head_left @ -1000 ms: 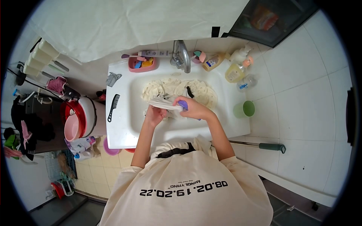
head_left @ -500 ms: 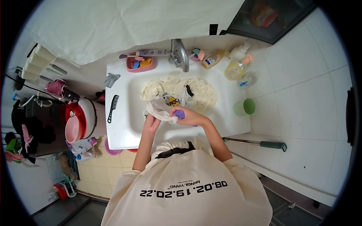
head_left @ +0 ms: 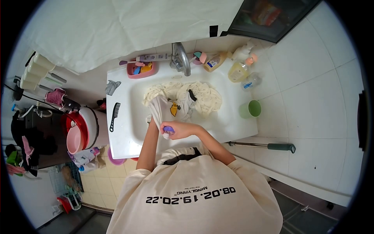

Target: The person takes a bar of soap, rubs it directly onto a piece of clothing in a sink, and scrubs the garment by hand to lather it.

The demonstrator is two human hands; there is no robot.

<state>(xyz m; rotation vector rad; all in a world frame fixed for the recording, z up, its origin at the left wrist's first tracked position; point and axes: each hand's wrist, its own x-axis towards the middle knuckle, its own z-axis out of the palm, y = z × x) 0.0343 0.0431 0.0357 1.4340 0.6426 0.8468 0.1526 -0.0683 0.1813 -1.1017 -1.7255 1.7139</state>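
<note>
My right hand (head_left: 180, 130) is wrapped round a purple object (head_left: 168, 129) and presses on the lower end of a white cloth (head_left: 159, 109). My left forearm (head_left: 149, 146) reaches up to the same cloth, which covers the left hand and hides its fingers. A printed white garment with a yellow-and-black figure (head_left: 173, 109) lies just right of the raised cloth. Behind it, cream fabric (head_left: 208, 99) is heaped in the white sink (head_left: 134, 117).
A black comb (head_left: 115, 117) and a grey cloth (head_left: 112, 87) lie on the sink's left rim. Along the back stand a pink basket (head_left: 141, 73), the faucet (head_left: 181, 60) and bottles (head_left: 237, 72). A green cup (head_left: 254, 108) is at the right.
Both hands have come lower and nearer my body. The white cloth has been drawn up over my left hand, hiding it, while the purple object has moved left and down with my right hand.
</note>
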